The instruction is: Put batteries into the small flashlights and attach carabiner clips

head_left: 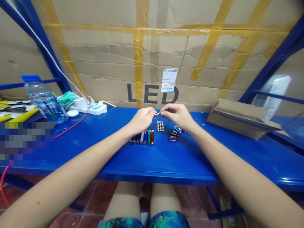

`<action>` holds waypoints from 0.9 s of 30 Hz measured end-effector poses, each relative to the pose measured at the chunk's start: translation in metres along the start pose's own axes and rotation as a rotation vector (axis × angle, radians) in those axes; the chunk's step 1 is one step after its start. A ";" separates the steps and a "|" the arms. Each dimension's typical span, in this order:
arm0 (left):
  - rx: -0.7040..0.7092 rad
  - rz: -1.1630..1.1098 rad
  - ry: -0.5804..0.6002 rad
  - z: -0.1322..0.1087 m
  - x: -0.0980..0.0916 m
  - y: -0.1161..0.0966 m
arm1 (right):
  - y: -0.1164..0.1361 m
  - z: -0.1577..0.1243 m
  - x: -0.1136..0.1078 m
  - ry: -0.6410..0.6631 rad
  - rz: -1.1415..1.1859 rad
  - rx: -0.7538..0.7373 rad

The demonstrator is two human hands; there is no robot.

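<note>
My left hand [143, 119] is closed round one end of a small red metal penlight [157, 114], held just above the table. With thumb and fingers pinched, my right hand [174, 113] grips its silver right end; the fingertips partly hide it. Right below the hands stand several silver button cells [160, 126] in neat rows. A row of penlights [145, 138] in purple, blue, silver, green and red lies to the lower left. On the lower right is a small group of carabiners [173, 136] in red, green, blue and white, partly behind my right wrist.
The blue table [95, 145] backs onto a large taped carton [106, 63]. At left stand a water bottle [45, 98], a white power strip [92, 107] and a red cable [78, 123]. An open cardboard box [242, 118] sits at right.
</note>
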State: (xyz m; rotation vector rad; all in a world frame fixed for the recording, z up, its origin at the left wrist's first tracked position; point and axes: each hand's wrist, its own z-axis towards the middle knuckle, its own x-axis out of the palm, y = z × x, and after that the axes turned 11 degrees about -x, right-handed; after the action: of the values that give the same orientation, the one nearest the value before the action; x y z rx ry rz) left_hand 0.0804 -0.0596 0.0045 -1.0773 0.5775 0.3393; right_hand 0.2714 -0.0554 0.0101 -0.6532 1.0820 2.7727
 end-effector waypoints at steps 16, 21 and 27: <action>0.223 0.118 -0.032 -0.003 0.001 0.007 | 0.002 -0.002 0.001 0.099 0.089 0.103; 0.303 0.172 -0.099 -0.005 0.000 0.003 | 0.006 -0.003 0.001 0.111 0.091 0.085; 0.275 0.304 -0.070 -0.001 0.000 0.002 | 0.001 -0.003 0.001 0.098 0.051 0.038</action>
State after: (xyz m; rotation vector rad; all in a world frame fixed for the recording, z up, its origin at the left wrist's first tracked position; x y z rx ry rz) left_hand 0.0797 -0.0593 0.0028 -0.7100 0.7050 0.5437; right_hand 0.2715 -0.0580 0.0089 -0.7742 1.1831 2.7818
